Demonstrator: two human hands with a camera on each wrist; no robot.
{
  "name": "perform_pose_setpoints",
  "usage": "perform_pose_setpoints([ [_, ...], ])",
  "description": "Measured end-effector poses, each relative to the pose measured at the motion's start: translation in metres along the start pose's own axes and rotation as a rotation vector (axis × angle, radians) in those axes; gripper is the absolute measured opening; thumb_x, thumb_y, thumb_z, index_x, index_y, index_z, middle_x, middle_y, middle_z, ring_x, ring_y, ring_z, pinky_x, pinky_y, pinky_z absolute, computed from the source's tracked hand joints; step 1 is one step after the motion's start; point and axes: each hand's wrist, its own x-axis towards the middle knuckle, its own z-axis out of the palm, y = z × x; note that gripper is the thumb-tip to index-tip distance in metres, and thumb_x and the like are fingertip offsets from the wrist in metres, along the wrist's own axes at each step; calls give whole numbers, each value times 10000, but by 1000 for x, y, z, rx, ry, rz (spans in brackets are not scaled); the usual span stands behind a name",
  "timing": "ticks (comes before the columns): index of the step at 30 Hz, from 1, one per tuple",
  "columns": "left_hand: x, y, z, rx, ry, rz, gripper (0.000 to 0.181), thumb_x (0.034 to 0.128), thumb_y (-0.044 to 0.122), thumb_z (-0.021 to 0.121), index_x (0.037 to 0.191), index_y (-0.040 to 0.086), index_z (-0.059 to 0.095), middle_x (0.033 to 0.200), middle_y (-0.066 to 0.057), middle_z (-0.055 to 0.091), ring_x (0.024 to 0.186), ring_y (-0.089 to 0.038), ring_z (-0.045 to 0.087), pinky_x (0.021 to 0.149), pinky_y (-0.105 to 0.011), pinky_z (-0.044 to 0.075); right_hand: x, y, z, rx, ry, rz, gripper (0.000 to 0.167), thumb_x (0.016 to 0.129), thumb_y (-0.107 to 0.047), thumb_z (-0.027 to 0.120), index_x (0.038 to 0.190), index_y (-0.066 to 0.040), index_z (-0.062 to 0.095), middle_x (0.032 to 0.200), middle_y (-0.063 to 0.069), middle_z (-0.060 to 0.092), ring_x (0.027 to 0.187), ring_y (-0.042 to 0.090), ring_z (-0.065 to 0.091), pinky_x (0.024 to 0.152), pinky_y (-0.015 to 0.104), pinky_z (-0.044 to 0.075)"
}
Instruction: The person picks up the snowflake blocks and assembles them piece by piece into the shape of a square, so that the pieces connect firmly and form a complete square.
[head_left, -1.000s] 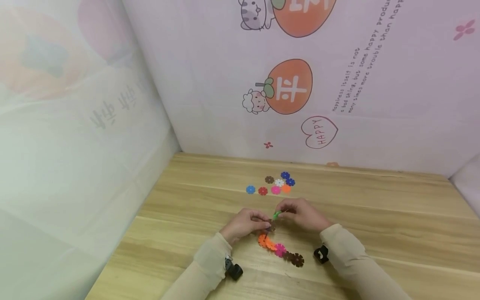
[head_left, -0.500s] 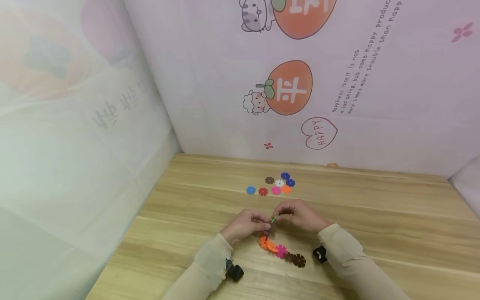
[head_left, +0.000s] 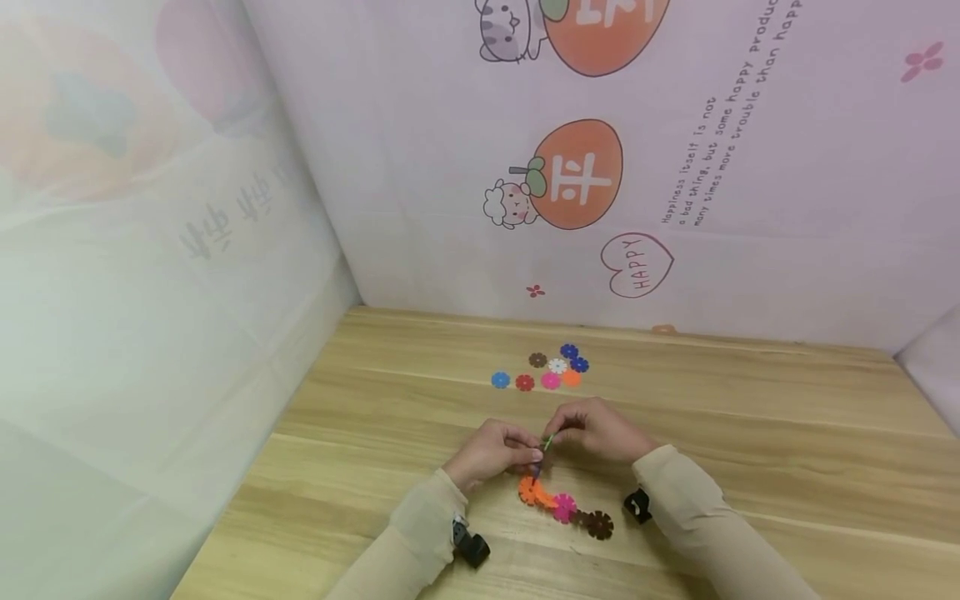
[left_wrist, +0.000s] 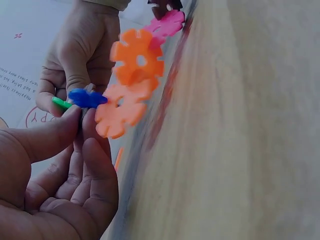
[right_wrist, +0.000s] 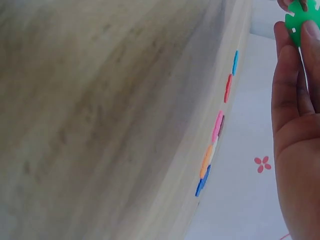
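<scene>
My left hand point(head_left: 491, 452) pinches a brown notched snowflake disc at the upper end of a chain of interlocking discs; in the left wrist view only its edge shows between thumb and finger. A blue disc point(left_wrist: 87, 97) joins it to two orange discs point(left_wrist: 137, 57), then a pink disc point(left_wrist: 167, 25) follows. Dark brown discs point(head_left: 600, 525) form the chain's far end. My right hand point(head_left: 596, 429) pinches a green disc point(right_wrist: 300, 22) against the brown one. The fingers partly hide where these two meet.
Beyond the hands, loose discs lie flat on the wooden table point(head_left: 787, 433): light blue point(head_left: 500, 380), red point(head_left: 524, 382), pink point(head_left: 551, 381), orange point(head_left: 572, 378), brown point(head_left: 537, 360), white point(head_left: 557, 366) and two dark blue point(head_left: 579, 365). Printed cloth walls point(head_left: 420, 183) stand behind and at the left.
The green disc in my right hand has turned edge-on and come slightly left and down against the brown disc. The chain's lower part has shifted slightly down and right.
</scene>
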Motion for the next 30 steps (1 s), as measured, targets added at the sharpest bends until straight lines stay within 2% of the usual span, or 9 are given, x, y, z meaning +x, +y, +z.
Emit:
perform_pose_setpoints([
  [11,-1,0,-2,7,-12,0,133,892,59,709,1007,-8,726,892,-108,748,792,-168,722,748,-305,615,1,3,3,-2,-16,-23,144,901,-62,680,973,-170,744,984,-33,748,930,94,689,871,256,568],
  [19,-3,3,-5,-17,-29,-4,146,904,62,698,1032,-9,701,895,-93,732,799,-162,716,772,-309,614,1,2,5,-47,60,4,185,898,-71,694,1079,-98,724,1056,14,727,977,120,667,868,260,569],
  [23,-4,4,-8,5,-55,6,170,913,111,701,1051,14,712,934,-90,740,833,-179,722,795,-316,609,2,1,6,-34,71,25,192,886,-44,699,1075,-76,712,1032,26,736,947,124,681,852,249,574],
  [28,-6,3,-11,83,-66,25,233,928,255,696,1091,92,727,974,-51,754,872,-186,720,854,-335,587,3,-3,8,-20,54,29,184,894,-38,688,1047,-130,730,1034,-10,733,959,149,681,866,275,573],
  [30,-6,3,-12,89,-72,24,274,930,300,690,1127,113,719,976,-47,759,877,-190,723,884,-343,576,3,-4,9,-18,44,31,183,902,-55,686,1047,-156,733,1045,-27,730,976,147,679,879,289,572],
])
